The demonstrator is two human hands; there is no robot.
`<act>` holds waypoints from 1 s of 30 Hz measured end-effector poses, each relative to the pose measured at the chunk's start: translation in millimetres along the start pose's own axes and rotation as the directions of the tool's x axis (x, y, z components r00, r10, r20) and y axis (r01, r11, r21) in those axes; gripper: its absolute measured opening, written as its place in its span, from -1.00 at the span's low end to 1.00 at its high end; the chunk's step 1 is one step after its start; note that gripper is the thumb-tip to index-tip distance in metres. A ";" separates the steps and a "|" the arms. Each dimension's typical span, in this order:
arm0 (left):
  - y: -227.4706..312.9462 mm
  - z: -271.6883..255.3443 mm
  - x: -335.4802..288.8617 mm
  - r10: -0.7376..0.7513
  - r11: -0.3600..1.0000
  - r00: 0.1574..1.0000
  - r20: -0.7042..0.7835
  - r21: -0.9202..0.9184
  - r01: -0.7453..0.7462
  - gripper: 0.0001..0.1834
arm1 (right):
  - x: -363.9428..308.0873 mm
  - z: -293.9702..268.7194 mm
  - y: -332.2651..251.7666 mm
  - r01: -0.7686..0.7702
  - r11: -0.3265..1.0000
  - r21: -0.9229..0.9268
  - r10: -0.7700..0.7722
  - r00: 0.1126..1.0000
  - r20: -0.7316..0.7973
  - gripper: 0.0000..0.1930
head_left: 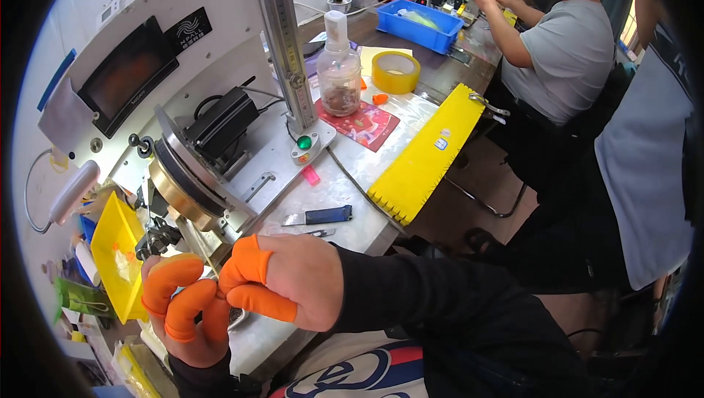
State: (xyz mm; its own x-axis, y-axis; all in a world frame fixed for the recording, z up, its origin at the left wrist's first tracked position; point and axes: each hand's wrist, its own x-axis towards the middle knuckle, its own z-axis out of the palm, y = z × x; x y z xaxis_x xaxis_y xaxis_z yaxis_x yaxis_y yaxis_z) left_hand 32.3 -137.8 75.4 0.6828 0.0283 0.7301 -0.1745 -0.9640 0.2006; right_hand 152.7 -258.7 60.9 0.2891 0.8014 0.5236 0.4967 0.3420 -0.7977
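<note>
My left hand (183,306) and my right hand (286,281) meet at the lower left, both wearing orange finger cots. Their bent fingertips press together almost touching, and whatever is pinched there is too small or hidden to name. A thin pale strand or rod runs from near the right fingertips up toward the machine's clamp (158,237). Just above stands the machine's round brass-coloured wheel (183,196) with a dark rim. A small dish of dark bits (236,316) shows partly beneath the hands. Beyond my right hand lie a blue-handled blade (326,215) and tweezers (320,233).
A yellow tray (121,251) sits left of the wheel. Farther back are a clear bottle (339,75), a tape roll (396,73) and a blue bin (418,26). A yellow board (429,152) lines the bench's right edge. A seated co-worker (557,53) works beyond; another person stands at right.
</note>
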 end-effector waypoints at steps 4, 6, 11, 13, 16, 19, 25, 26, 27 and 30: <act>11.0 5.8 10.6 0.028 0.999 0.999 -0.047 -0.017 -0.029 -0.67 | -10.0 -10.7 -2.4 0.079 0.987 -0.141 -0.082 0.996 -0.019 -0.89; 19.5 0.1 16.6 0.057 0.998 0.998 -0.013 -0.009 -0.057 -0.64 | -11.7 -16.5 -7.7 0.077 0.992 -0.099 -0.077 0.997 0.001 -0.88; 32.9 15.0 53.4 0.336 0.942 0.937 0.094 -0.052 -0.332 -0.66 | -29.8 -44.0 -17.4 0.145 0.959 -0.245 -0.180 0.975 -0.128 -0.84; 36.4 18.6 59.4 0.330 0.944 0.943 0.044 -0.038 -0.328 -0.70 | -32.0 -50.5 -17.1 0.184 0.916 -0.356 -0.277 0.933 -0.230 -0.75; 54.3 20.8 67.5 0.222 0.968 0.972 0.073 -0.138 -0.210 -0.77 | -41.2 -63.9 -30.2 0.209 0.766 -0.608 -0.409 0.888 -0.210 -0.74; 63.1 28.3 69.9 0.155 0.962 0.978 0.138 -0.248 -0.118 -0.75 | -49.6 -70.9 -34.7 0.181 0.676 -0.714 -0.441 0.876 -0.195 -0.75; 72.5 41.4 71.7 0.160 0.936 0.971 0.175 -0.340 -0.093 -0.74 | -66.5 -81.4 -36.9 0.037 0.826 -0.563 -0.240 0.926 -0.292 -0.82; 74.1 41.7 72.1 0.172 0.939 0.969 0.175 -0.328 -0.107 -0.74 | -69.0 -82.1 -37.1 -0.037 0.935 -0.353 -0.088 0.940 -0.331 -0.84; 75.3 42.0 72.6 0.183 0.941 0.967 0.174 -0.315 -0.121 -0.74 | -70.4 -84.4 -38.0 -0.038 0.935 -0.353 -0.089 0.938 -0.336 -0.84; 75.0 44.4 76.2 0.281 0.930 0.945 0.166 -0.292 -0.225 -0.72 | -73.3 -90.9 -39.8 -0.147 0.989 0.004 0.143 0.956 -0.256 -0.87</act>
State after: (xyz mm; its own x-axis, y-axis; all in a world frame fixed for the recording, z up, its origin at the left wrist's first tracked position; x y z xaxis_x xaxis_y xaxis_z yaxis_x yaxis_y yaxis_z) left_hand 102.7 -219.7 117.0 0.7144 -0.2878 0.6378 -0.5229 -0.8253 0.2133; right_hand 186.2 -375.6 81.5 0.5569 0.6896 0.4629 0.4456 0.2222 -0.8672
